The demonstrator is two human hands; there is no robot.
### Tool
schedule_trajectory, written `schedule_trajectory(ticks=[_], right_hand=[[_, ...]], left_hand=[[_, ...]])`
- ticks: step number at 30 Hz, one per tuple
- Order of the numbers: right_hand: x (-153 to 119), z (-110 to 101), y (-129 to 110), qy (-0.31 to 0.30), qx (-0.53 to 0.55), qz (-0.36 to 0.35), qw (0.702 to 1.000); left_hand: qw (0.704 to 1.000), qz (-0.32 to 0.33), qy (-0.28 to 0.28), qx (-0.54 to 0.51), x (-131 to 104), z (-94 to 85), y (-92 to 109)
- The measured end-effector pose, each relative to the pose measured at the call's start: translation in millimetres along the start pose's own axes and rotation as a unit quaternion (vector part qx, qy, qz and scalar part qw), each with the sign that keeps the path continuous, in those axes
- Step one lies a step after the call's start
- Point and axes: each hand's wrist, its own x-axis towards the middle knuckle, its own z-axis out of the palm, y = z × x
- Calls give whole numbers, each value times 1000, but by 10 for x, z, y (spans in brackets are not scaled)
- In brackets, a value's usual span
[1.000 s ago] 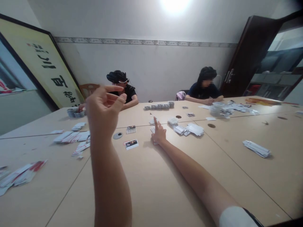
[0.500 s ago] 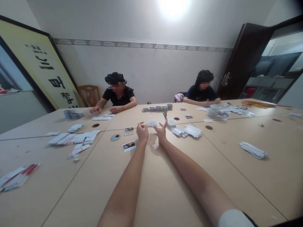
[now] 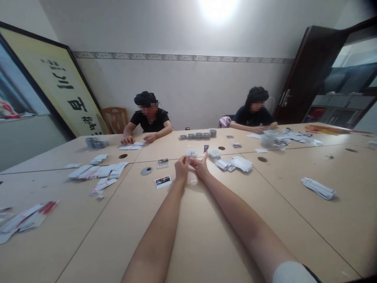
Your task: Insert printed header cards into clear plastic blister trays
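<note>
Tabletop (image 3: 203,243), left hand (image 3: 181,168), right hand (image 3: 201,168), grip unclear

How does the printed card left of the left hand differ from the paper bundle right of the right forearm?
The printed card bears a dark picture; the paper bundle looks mostly white. The card is a compact rectangle; the bundle is long, narrow and layered. Both rest on the table.

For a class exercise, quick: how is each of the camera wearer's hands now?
Left hand: fingers curled; grip cannot be told.
Right hand: one digit raised near a small dark card; grip cannot be told.
</note>
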Motion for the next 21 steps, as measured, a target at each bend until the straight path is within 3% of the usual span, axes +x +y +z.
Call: schedule_trajectory(ticks=[5, 12, 21], right_hand=[[-19, -14, -43, 13, -45, -4, 999], [110, -108, 58, 31, 26, 8, 999], [77, -102, 26, 48, 3, 4, 999]], left_hand=[[999, 25, -30, 10, -55, 17, 26], [996, 24, -73, 48, -104, 15, 98], [986, 46, -117, 109, -111, -40, 154]])
